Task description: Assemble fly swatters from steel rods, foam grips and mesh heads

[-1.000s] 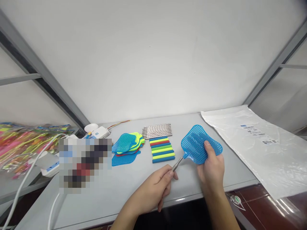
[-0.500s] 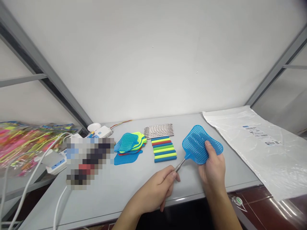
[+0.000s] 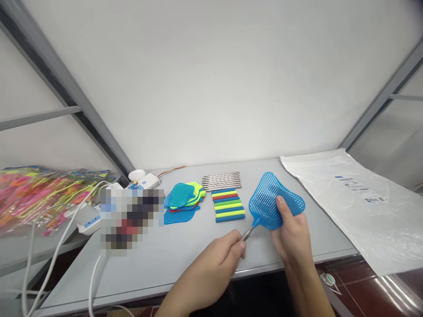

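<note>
My right hand [image 3: 292,233] grips a blue perforated fly swatter head [image 3: 267,200], thumb on its front face and fingers behind. The head's narrow neck points down and left, joined to a silver metal rod [image 3: 247,233]. Around that rod my left hand [image 3: 224,257] is closed, hiding its lower end. Left of the held head lies a row of blue, yellow, green and red tubes [image 3: 229,205]. Behind them several silver rods [image 3: 221,181] lie side by side. Further left is a pile of blue, yellow and red swatter heads [image 3: 183,200].
A large white plastic mailer bag [image 3: 350,207] covers the right of the grey table [image 3: 185,259] and overhangs its front edge. Power strips [image 3: 145,181] and white cables run along the left. Bagged colourful items [image 3: 49,193] lie further left. A blurred patch hides something there.
The left hand has moved slightly up the rod toward the swatter head, so less of the rod shows. The head has tilted a little. The camera view has shifted slightly.
</note>
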`<state>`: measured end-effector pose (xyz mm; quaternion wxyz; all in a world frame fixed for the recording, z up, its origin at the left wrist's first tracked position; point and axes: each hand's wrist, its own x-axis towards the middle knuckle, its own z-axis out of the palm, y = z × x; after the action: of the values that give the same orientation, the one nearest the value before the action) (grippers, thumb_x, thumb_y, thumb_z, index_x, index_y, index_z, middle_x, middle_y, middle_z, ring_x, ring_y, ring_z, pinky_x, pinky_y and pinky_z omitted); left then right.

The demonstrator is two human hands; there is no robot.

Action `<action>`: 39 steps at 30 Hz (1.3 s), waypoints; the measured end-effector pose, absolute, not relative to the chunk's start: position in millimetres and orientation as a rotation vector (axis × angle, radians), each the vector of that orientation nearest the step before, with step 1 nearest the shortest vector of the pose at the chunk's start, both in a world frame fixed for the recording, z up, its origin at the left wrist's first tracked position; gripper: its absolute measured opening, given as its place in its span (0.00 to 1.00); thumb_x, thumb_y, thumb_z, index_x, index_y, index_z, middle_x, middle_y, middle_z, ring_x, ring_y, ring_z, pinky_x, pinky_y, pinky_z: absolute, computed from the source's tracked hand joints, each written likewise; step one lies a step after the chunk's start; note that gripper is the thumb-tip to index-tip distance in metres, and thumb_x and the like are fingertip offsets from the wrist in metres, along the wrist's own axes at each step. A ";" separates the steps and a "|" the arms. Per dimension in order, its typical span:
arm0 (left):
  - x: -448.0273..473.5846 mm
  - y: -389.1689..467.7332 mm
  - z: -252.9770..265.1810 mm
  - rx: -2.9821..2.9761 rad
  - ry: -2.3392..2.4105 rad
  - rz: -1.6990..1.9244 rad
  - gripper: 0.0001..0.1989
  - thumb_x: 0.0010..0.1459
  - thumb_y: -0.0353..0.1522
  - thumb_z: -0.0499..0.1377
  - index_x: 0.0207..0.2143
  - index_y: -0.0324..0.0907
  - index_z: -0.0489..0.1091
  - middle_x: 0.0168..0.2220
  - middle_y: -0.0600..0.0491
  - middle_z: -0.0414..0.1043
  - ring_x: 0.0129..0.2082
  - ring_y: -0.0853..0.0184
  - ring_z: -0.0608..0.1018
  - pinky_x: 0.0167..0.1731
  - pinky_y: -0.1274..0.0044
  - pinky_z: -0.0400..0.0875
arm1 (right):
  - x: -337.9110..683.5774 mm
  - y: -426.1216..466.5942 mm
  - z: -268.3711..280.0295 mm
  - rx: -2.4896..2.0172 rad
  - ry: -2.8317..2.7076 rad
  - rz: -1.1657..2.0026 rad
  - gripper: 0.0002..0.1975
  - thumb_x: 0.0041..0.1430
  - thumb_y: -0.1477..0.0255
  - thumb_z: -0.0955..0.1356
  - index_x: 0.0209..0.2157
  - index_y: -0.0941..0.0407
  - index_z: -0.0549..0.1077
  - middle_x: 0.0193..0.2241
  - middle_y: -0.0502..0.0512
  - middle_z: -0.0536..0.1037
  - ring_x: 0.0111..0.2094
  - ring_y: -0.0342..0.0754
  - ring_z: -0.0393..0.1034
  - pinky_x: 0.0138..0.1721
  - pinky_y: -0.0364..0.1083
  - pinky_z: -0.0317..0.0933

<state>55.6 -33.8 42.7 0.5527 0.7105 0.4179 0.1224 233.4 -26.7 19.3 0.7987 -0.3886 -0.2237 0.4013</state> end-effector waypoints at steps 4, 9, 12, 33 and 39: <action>61.7 -49.9 56.1 2.150 1.377 0.192 0.14 0.67 0.39 0.42 0.38 0.45 0.63 0.25 0.53 0.67 0.28 0.62 0.71 0.25 0.75 0.52 | 225.3 -32.0 26.8 -0.860 -0.493 0.805 0.11 0.56 0.65 0.71 0.39 0.56 0.77 0.40 0.57 0.80 0.43 0.52 0.74 0.48 0.53 0.66; 65.7 -51.5 62.0 2.300 1.477 0.104 0.13 0.67 0.36 0.40 0.41 0.45 0.62 0.27 0.51 0.73 0.25 0.59 0.74 0.23 0.73 0.44 | 221.4 -32.2 35.4 -0.835 -0.489 0.826 0.13 0.56 0.65 0.71 0.42 0.56 0.76 0.43 0.57 0.79 0.44 0.52 0.74 0.49 0.54 0.66; 60.7 -47.9 65.4 2.238 1.345 0.296 0.13 0.68 0.38 0.41 0.38 0.46 0.62 0.27 0.53 0.73 0.26 0.61 0.73 0.23 0.74 0.47 | 223.0 -33.0 40.8 -0.796 -0.487 0.905 0.13 0.56 0.66 0.71 0.43 0.54 0.76 0.44 0.55 0.79 0.45 0.52 0.74 0.51 0.55 0.65; 71.7 -35.8 18.5 1.044 0.607 0.538 0.17 0.63 0.47 0.47 0.31 0.44 0.55 0.15 0.66 0.53 0.07 0.79 0.51 0.09 0.82 0.62 | 194.7 -39.1 5.1 -1.049 -0.741 1.309 0.18 0.57 0.59 0.69 0.43 0.57 0.77 0.43 0.61 0.80 0.43 0.56 0.75 0.49 0.54 0.66; 68.7 -45.5 20.3 1.230 0.766 0.397 0.18 0.64 0.48 0.45 0.31 0.43 0.58 0.16 0.64 0.53 0.10 0.78 0.53 0.09 0.85 0.56 | 225.0 -15.9 26.8 -0.971 -0.607 1.019 0.17 0.56 0.60 0.69 0.40 0.60 0.75 0.39 0.62 0.81 0.34 0.53 0.77 0.35 0.49 0.70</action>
<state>68.7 -45.5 20.3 0.7310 0.5587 0.3478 0.1804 225.0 -15.9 26.8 0.7202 -0.4395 -0.2747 0.4611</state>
